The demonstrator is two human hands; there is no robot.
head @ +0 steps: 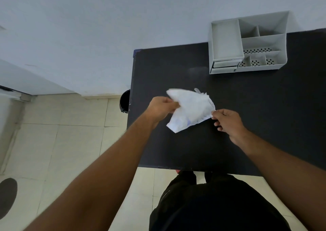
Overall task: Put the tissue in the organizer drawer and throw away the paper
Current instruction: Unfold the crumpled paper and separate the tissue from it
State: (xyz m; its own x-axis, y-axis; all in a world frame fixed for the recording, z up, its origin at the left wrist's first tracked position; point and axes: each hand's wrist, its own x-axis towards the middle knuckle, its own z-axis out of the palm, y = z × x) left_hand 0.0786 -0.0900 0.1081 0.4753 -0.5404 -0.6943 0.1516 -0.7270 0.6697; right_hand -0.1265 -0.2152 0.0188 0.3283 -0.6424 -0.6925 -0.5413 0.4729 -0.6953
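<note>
Holding a crumpled white paper between both hands above the black table, you stand at its near edge. Your left hand has its fingers closed on the paper's left side; your right hand pinches the right corner with thumb and forefinger, other fingers curled. Faint blue marks show on the sheet. Whether a separate tissue lies with it cannot be told. Grey organizer sits at the table's far side, its drawer at lower left. Dark bin stands on the floor just beside the table's left edge.
</note>
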